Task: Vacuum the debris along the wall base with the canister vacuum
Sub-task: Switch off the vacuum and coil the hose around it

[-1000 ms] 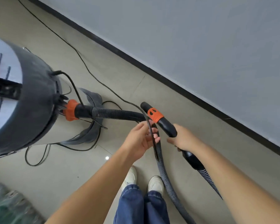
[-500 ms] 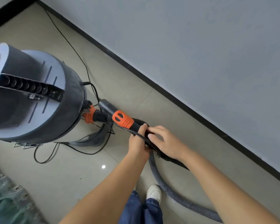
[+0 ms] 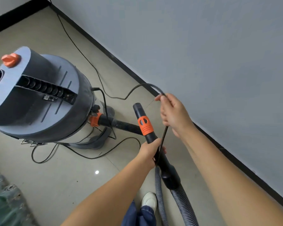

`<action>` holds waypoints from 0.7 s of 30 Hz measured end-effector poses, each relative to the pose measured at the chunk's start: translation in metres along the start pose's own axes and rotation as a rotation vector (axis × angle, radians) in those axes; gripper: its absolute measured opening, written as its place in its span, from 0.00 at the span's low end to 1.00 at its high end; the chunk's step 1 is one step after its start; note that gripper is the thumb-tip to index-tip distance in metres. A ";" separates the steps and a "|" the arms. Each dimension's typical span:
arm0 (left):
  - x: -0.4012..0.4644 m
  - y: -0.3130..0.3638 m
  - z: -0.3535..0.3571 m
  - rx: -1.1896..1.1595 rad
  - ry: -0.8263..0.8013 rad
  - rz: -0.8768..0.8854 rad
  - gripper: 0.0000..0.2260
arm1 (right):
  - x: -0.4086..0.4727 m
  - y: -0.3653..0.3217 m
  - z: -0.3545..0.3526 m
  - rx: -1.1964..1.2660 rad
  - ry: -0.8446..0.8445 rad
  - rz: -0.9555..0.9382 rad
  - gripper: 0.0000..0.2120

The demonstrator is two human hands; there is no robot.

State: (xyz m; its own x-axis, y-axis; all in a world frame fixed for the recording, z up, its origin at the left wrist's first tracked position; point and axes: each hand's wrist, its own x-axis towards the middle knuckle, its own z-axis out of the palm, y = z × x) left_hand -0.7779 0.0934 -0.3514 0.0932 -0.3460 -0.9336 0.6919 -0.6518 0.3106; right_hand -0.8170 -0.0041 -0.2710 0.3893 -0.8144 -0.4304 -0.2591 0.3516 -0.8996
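Observation:
The grey canister vacuum (image 3: 39, 101) stands on the tiled floor at the left, with orange knobs on its lid. Its ribbed hose (image 3: 181, 201) runs from an orange collar on the canister and loops back beside my feet. My left hand (image 3: 149, 152) grips the black hose handle (image 3: 147, 128) just below its orange sleeve, open end pointing up. My right hand (image 3: 171, 113) is raised above it, pinching a loop of the black power cord (image 3: 142, 86) between thumb and fingers. The cord drops from that hand to my left hand.
A grey wall with a black baseboard (image 3: 121, 64) runs diagonally from top left to bottom right. Loose cord (image 3: 88, 156) lies coiled on the floor around the vacuum's base. A green patterned fabric (image 3: 5, 199) sits at the bottom left. My white shoe (image 3: 149, 200) shows below.
My right hand left the hose handle and lifted the power cord up toward the wall. The handle now points upward in my left hand. The view shifted, showing more of the canister's top.

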 end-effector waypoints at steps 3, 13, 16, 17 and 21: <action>0.002 -0.006 -0.009 -0.089 0.085 0.097 0.04 | 0.007 0.011 -0.014 0.366 0.225 0.312 0.11; -0.075 0.103 -0.023 -0.437 0.114 0.577 0.07 | -0.059 0.095 -0.051 0.410 0.396 0.690 0.11; -0.129 0.151 -0.025 -0.443 0.078 0.722 0.07 | -0.059 0.094 -0.067 0.166 0.420 0.667 0.09; -0.149 0.164 -0.024 -0.442 0.053 0.782 0.07 | -0.058 0.090 -0.073 0.121 0.428 0.661 0.08; -0.228 0.197 -0.021 -0.379 0.057 1.013 0.06 | -0.061 0.075 -0.095 -0.055 0.454 0.624 0.17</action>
State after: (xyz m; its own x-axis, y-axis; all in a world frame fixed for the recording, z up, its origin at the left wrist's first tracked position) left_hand -0.6480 0.0581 -0.0811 0.7725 -0.5682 -0.2835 0.4495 0.1739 0.8762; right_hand -0.9440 0.0276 -0.3049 -0.2409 -0.5870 -0.7730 -0.3593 0.7937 -0.4908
